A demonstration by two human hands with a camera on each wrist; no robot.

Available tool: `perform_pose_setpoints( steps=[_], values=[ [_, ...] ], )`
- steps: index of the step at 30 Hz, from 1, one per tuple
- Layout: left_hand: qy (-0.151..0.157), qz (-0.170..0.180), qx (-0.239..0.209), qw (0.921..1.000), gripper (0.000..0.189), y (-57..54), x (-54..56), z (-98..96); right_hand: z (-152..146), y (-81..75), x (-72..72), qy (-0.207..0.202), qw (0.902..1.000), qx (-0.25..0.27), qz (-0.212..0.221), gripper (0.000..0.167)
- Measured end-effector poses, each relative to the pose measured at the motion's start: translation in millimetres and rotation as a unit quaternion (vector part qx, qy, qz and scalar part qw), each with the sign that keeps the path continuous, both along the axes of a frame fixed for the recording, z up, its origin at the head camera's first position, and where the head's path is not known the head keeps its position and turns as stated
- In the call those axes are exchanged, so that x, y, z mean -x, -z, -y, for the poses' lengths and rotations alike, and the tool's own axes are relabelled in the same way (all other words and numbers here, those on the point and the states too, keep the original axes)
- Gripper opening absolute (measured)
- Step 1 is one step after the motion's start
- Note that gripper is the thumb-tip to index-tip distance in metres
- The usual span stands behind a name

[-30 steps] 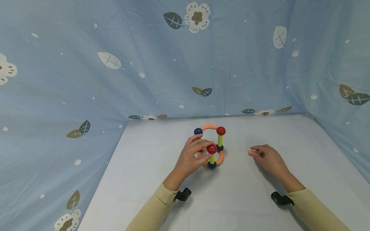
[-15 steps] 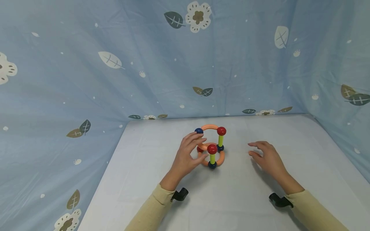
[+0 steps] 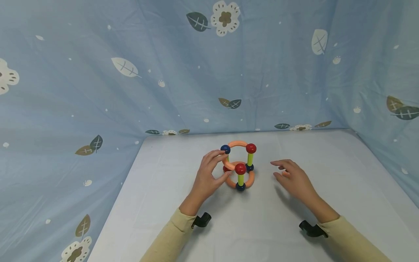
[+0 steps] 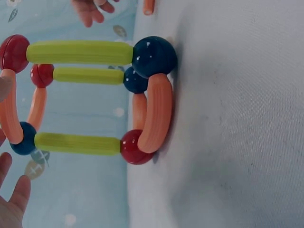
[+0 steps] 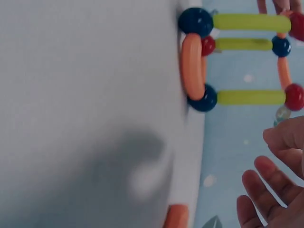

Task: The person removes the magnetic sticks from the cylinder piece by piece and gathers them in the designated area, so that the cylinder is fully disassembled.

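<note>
A frame of toy balls and building rods stands upright on the table. Three lime straight rods (image 3: 250, 159) join its lower and upper balls. Curved orange rods (image 3: 237, 143) run along top and bottom, between red balls (image 3: 240, 169) and blue balls (image 3: 225, 149). My left hand (image 3: 207, 178) is at the frame's left side, thumb and fingers parted around the upper front curved rod; whether it touches is unclear. To the right, my right hand (image 3: 294, 182) hovers with relaxed fingers, holding nothing. Partly hidden behind it lies a loose orange rod (image 5: 176, 217) on the table.
The table has a white cover (image 3: 262, 225). A blue patterned curtain (image 3: 176, 91) hangs behind it and along both sides. Each wrist carries a black camera mount (image 3: 202, 220).
My left hand let go of the frame's front red ball and drew slightly left. My right hand released the loose orange rod, then moved left towards the frame.
</note>
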State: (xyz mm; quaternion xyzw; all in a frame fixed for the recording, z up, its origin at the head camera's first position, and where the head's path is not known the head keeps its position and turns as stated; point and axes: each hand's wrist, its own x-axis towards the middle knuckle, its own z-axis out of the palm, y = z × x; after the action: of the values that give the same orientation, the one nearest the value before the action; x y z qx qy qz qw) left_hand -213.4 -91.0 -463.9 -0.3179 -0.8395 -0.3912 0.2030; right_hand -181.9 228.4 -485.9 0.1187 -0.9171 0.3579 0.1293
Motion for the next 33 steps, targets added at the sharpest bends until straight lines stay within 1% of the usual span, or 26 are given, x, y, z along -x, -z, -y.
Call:
perform_pose_setpoints(
  steps=[3, 7, 12, 21, 28, 33],
  values=[
    [-0.003, -0.004, -0.005, 1.0, 0.054, 1.0, 1.0, 1.1, 8, -4.4, -1.9, -0.014, 0.9999, -0.001, 0.004, 0.042],
    [-0.004, 0.001, -0.009, 0.9999, 0.052, 1.2, 1.6, 1.5, 20, -11.2, -4.2, -0.038, 0.9993, -0.003, -0.002, 0.043],
    [-0.005, 0.007, -0.014, 0.9999, 0.05, 0.4, 2.3, 1.2, 34, -19.8, -2.6, -0.073, 0.9972, 0.015, -0.005, 0.043],
    [0.013, -0.015, -0.021, 0.9996, 0.044, -0.8, 3.5, -1.6, 57, -35.5, -1.8, -0.116, 0.9917, 0.053, -0.018, 0.041],
    [0.031, -0.029, -0.018, 0.9989, 0.036, -0.2, 4.3, -3.5, 70, -38.7, 1.3, -0.147, 0.9845, 0.088, -0.037, 0.045],
    [0.041, -0.038, -0.016, 0.9983, 0.031, 0.1, 4.8, -3.9, 76, -39.7, 2.9, -0.173, 0.9782, 0.106, -0.046, 0.044]
  ],
)
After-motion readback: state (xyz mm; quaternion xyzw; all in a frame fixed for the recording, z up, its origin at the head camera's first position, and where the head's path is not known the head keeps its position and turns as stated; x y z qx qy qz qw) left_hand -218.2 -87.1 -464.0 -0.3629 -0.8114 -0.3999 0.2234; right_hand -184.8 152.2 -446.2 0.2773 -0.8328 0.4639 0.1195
